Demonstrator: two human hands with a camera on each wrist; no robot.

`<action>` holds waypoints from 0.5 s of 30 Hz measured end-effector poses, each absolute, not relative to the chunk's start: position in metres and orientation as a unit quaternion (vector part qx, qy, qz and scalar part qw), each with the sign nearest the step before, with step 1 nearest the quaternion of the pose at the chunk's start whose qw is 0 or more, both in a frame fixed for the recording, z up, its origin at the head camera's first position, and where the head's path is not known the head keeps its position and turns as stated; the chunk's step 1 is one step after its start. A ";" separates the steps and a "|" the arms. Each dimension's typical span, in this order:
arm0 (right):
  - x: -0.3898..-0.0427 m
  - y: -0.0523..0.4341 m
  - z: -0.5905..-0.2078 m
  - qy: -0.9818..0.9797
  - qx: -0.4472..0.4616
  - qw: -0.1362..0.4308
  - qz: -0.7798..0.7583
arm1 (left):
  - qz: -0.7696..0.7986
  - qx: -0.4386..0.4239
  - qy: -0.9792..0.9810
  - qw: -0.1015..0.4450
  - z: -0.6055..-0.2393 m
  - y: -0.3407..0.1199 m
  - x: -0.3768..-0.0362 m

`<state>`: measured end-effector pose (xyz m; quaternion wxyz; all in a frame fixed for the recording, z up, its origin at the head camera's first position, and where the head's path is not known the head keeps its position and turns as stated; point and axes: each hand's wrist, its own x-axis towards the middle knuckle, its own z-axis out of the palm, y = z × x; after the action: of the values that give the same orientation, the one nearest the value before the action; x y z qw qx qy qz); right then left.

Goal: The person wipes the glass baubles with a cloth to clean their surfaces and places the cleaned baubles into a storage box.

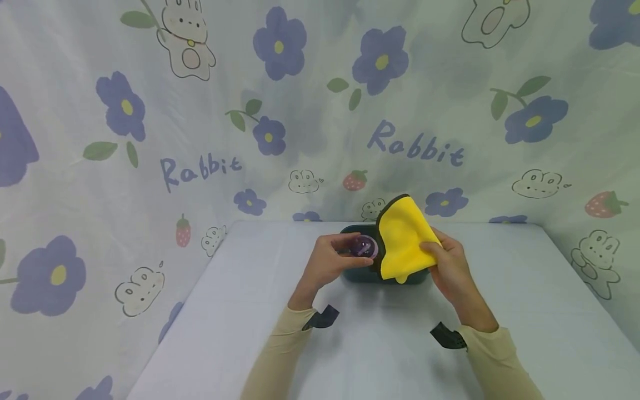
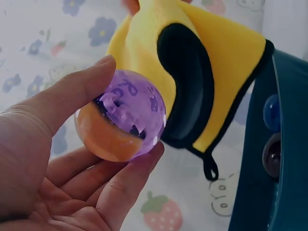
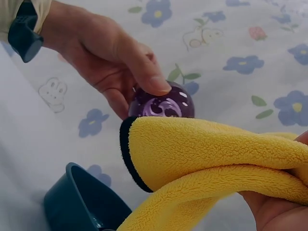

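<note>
A clear purple ball (image 1: 363, 246) is pinched between the thumb and fingers of my left hand (image 1: 325, 261). Through it, in the left wrist view, the purple ball (image 2: 122, 115) shows an orange lower part and a dark band. My right hand (image 1: 452, 266) grips a yellow cloth (image 1: 406, 239) with black edging, which hangs folded right beside the ball. Whether cloth and ball touch, I cannot tell. In the right wrist view the cloth (image 3: 207, 144) covers the ball's lower side. Both hands are above a dark teal basin (image 1: 360, 276).
Inside the basin, the left wrist view shows a blue ball (image 2: 272, 113) and a dark ball (image 2: 272, 155). The basin stands on a white table (image 1: 280, 250) near its back edge. A curtain (image 1: 320, 111) printed with flowers and rabbits hangs behind.
</note>
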<state>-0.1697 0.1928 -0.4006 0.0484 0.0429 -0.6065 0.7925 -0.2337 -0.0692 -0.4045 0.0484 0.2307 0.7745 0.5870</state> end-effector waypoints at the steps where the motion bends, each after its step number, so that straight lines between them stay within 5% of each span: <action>1: -0.170 0.192 -0.401 -0.610 0.044 0.047 0.790 | 0.588 0.234 0.773 0.049 -0.405 -0.068 -0.233; 15: -0.169 0.175 -0.411 -0.733 0.096 0.082 0.668 | 0.572 0.264 0.775 0.046 -0.409 -0.055 -0.231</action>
<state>-0.1691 0.1746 -0.4111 0.0816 0.0963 -0.7331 0.6683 -0.2305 -0.0550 -0.4092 0.0463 0.2639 0.7751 0.5722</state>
